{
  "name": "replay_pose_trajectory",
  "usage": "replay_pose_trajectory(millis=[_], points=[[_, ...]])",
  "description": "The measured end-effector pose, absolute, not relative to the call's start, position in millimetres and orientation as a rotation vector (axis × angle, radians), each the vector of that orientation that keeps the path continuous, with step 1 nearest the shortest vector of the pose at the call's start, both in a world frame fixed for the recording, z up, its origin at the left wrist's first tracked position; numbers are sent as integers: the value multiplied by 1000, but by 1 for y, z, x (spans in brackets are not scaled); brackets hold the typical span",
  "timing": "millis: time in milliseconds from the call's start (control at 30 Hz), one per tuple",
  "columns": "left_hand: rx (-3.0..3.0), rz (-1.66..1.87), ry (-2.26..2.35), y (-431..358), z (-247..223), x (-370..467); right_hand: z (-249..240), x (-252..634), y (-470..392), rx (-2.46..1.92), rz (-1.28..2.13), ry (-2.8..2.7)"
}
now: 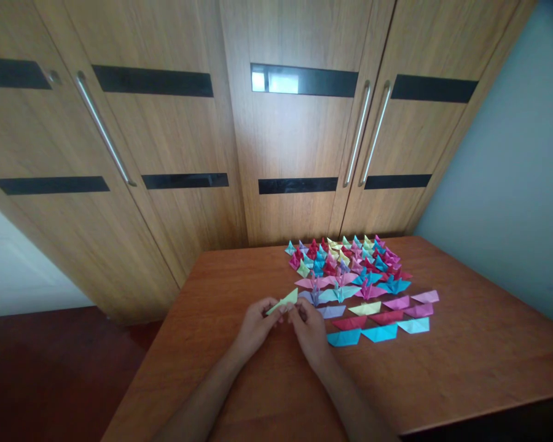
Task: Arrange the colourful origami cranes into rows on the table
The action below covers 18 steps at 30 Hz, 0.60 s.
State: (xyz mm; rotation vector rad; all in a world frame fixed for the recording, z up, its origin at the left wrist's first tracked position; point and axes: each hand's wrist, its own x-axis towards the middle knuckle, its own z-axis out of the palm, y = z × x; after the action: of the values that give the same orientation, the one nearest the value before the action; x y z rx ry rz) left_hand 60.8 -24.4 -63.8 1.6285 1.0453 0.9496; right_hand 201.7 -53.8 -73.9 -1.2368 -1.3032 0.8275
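Between my two hands is a pale yellow-green piece of folded paper (289,299), held above the table. My left hand (257,324) pinches its left part with thumb and fingers. From the other side, my right hand (308,323) grips its lower right edge, the fingertips of both hands nearly meeting. The fingers partly hide the paper. Just right of my right hand lie rows of flat folded paper pieces, among them a blue one (344,337), a red one (349,323) and a lavender one (332,312).
Many finished paper cranes (330,265) in mixed colours stand crowded at the back of the brown wooden table (221,288). Behind it rises a wooden wardrobe (286,141) with metal handles. A pale wall (502,202) borders the right side.
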Motion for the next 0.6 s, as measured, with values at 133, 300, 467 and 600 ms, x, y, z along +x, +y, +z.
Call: replay_pose_trajectory(millis=[133, 300, 467, 600], points=[[1663, 882, 1037, -25, -62, 59, -75, 204, -53, -1253, 808, -1294], [1657, 853, 957, -25, -58, 58, -73, 209, -53, -1230, 807, -1273], [1615, 825, 870, -28, -55, 60, -67, 220, -62, -1179, 865, -1230], [1610, 794, 822, -39, -52, 71, -64, 234, -78, -1195, 854, -1248]])
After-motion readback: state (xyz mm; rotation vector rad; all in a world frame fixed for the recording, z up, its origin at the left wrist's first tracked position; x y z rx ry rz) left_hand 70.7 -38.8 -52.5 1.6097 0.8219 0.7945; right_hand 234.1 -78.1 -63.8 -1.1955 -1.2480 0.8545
